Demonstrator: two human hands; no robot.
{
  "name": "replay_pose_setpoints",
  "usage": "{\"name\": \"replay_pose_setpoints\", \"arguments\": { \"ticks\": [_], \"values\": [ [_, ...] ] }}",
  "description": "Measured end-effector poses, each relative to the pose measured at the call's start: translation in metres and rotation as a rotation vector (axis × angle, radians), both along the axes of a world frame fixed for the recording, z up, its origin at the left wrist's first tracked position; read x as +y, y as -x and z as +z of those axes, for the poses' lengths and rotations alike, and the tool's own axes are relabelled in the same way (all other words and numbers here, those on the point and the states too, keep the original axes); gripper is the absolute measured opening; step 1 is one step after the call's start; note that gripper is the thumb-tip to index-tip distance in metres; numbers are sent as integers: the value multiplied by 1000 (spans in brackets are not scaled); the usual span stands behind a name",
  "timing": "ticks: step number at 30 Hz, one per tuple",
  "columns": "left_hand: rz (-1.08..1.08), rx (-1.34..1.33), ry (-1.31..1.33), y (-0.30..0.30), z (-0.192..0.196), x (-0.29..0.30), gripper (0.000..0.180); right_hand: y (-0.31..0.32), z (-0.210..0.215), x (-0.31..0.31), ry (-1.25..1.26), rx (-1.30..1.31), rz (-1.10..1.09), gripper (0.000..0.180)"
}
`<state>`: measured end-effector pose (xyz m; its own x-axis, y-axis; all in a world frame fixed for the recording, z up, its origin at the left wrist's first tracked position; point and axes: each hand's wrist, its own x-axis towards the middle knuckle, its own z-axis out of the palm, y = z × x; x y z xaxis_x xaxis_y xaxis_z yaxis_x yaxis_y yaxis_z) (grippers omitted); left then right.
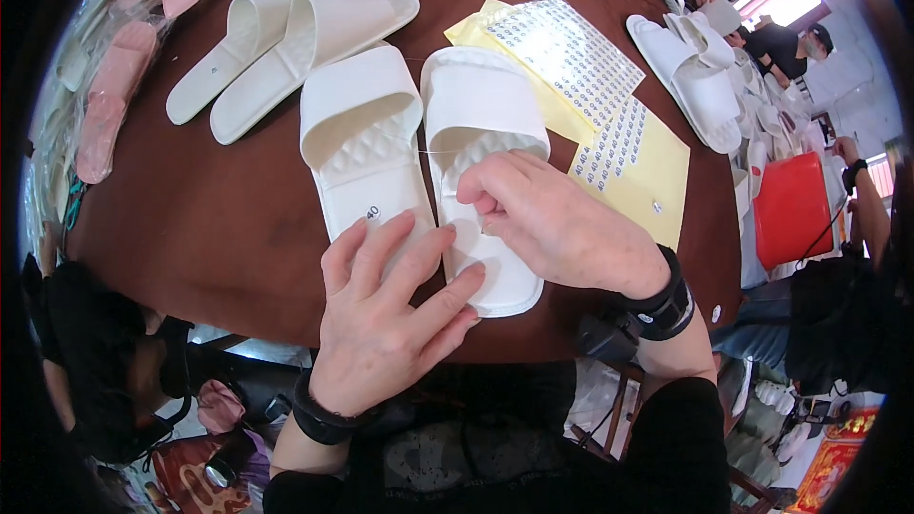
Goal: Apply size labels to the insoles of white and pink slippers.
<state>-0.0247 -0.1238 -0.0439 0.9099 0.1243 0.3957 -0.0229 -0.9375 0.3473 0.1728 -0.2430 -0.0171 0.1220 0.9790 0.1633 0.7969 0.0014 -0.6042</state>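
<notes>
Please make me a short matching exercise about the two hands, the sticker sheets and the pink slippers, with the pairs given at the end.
Column one:
1. Left hand
2. Right hand
3. Yellow-backed sticker sheets
4. Pink slippers

Column two:
A. Toward the picture's left rim
B. Curled, over the insole of the right-hand white slipper of the near pair
C. On the brown tablecloth, to the right of the near pair's straps
D. Fingers spread across the heel ends of both slippers of the near pair

Right pairs: 1-D, 2-B, 3-C, 4-A
</notes>
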Motion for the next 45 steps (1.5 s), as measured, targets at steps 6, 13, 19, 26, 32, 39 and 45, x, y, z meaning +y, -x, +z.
{"name": "replay_pose_setpoints", "arguments": {
  "ticks": [6,13,19,26,32,39,45],
  "values": [
    [5,6,-5,0,0,0,37,-2,1,-3,60,126,-90,25],
    [8,13,-8,0,0,-1,37,4,-8,2,-50,19,-117,22],
    [3,12,-14,0,1,-1,38,3,-13,4,-114,19,-133,22],
    [5,23,-21,0,0,-1,39,2,-3,-1,-11,66,-89,27],
    [14,-7,-34,-1,2,-2,40,1,5,-3,69,113,-57,23],
    [1,-59,-21,1,0,-2,39,-3,10,-6,105,289,-127,21],
    [-42,-144,53,5,-3,4,33,-5,29,-6,-243,268,-282,12]
  ]
}}
